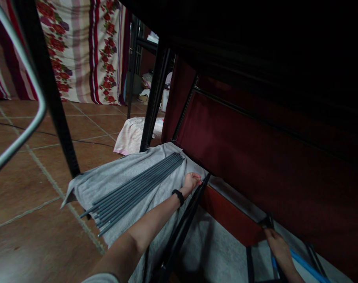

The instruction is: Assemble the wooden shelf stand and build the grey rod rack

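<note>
Bar [193,210], black and slanting, has its top end right at the fingers of the left hand [191,181] and runs from there down toward the person. Those fingers reach out nearly straight with their tips drawn close together, leaving only a narrow gap. A small pale glint shows between them and the bar; whether they grip it or only touch the bar, I cannot tell. A black wristband [178,197] sits behind the hand.

The right hand [277,245] is well apart, to the right and nearer the person. Its fingers are bent at the right end of a red-brown board [229,212], beside a dark upright [269,221]. The light there is dim, so I cannot tell how far they close or on which of the 2. A blue strip [309,265] lies just right of this hand.

The board spans the space between the 2 hands. Left of the left fingers, grey rods [140,188] lie side by side on a grey cloth [111,181]. Beyond the fingers hangs a maroon sheet [240,145]. Farther off to the left are a striped cloth [130,135], the tiled floor [34,216] and a floral curtain [78,51].
</note>
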Available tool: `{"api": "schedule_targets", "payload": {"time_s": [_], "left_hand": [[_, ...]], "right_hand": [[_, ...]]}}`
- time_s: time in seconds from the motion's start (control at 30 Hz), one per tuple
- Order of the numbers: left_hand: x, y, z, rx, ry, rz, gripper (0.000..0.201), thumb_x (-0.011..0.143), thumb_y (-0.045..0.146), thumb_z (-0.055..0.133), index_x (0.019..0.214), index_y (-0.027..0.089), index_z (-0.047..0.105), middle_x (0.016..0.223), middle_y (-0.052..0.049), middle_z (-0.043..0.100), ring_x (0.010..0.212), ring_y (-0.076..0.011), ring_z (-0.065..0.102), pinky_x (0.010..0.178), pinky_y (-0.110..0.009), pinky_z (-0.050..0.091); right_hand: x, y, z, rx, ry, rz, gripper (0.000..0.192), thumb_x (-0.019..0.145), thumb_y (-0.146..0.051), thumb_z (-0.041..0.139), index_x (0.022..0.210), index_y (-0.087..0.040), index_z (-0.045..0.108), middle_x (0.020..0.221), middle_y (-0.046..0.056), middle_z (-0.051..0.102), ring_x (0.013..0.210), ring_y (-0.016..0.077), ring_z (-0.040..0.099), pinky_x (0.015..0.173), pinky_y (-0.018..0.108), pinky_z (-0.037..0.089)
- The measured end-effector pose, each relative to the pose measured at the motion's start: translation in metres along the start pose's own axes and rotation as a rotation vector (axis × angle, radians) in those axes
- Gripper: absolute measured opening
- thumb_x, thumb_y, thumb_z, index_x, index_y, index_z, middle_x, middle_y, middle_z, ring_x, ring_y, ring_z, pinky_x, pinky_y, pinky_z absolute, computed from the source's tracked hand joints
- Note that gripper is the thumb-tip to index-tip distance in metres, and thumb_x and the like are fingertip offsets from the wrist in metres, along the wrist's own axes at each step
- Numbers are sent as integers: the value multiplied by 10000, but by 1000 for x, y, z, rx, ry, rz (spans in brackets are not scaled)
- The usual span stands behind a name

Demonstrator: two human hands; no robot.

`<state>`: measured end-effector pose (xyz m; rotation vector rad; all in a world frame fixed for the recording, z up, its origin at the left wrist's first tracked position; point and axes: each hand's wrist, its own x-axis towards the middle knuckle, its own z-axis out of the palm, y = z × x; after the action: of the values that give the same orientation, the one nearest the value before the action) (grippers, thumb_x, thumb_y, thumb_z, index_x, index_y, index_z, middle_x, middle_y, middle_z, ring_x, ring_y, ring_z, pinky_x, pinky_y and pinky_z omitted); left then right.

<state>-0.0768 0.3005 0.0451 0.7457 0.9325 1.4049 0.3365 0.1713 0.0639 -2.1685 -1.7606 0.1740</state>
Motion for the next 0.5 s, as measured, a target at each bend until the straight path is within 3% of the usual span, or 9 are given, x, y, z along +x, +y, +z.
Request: {"api": "schedule_targets", "payload": {"time_s": [0.2,0.5], "left_hand": [[-5,5,4,67,-20,-20,143,749,24,682,721,134,595,573,14,607,508,-102,587,578,-237,508],[-8,10,8,209,-80,-65,151,751,90,744,676,142,623,577,3,626,521,-95,573,558,-206,476]], "right_hand": [[2,5,5,11,18,32,544,813,-556,288,962,-194,666,1091,177,728,1081,339,667,945,418,497],[-3,-9,2,-40,52,9,443,826,-479,302,848,-236,671,1049,120,744,1049,293,671,931,377,506]]}}
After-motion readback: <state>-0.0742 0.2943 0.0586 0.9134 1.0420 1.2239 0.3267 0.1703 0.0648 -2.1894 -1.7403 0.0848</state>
